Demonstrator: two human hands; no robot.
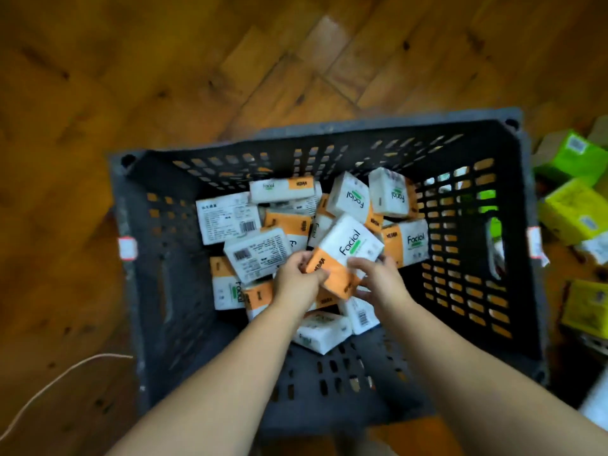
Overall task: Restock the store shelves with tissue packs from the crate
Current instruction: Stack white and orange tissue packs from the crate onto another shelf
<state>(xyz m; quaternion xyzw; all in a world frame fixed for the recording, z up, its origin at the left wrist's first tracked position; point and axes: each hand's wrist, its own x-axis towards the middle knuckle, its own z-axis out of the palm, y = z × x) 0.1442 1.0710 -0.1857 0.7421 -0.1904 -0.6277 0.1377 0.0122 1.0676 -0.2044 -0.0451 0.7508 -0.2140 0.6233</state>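
Crate (171,291): dark plastic with slotted walls, standing on a wooden parquet floor (197,60), seen from almost straight above. Both forearms reach down into it from the near side.

Tissue pack (348,248): white wrapper with an orange end, "Facial" printed in black over a green bar. It is held tilted above the pile, near the middle of the crate, orange end toward the person.
- Left hand (296,281) grips the orange end, fingers curled round its near left corner.
- Right hand (383,279) grips the near right side, fingers curled over the upper face.
- Both hands are closed on this one pack.

Loose packs (256,253): same white-and-orange kind, heaped unevenly on the crate bottom, mostly in the far and left parts.
- Some lie with "Facial" up, and some show the barcode side.
- Two lean on edge near the far wall.
- Several are partly covered, so the count cannot be told.
- Near part of the bottom shows bare slotted plastic.

Tags (127,248): white with a red border, one on the left rim and one on the right rim. Print is unreadable.

Boxes (572,153): green and yellow-green, on the floor just outside the crate's right wall. Blurred.

Cord (49,386): thin and pale, curving across the floor at lower left, apart from the crate.
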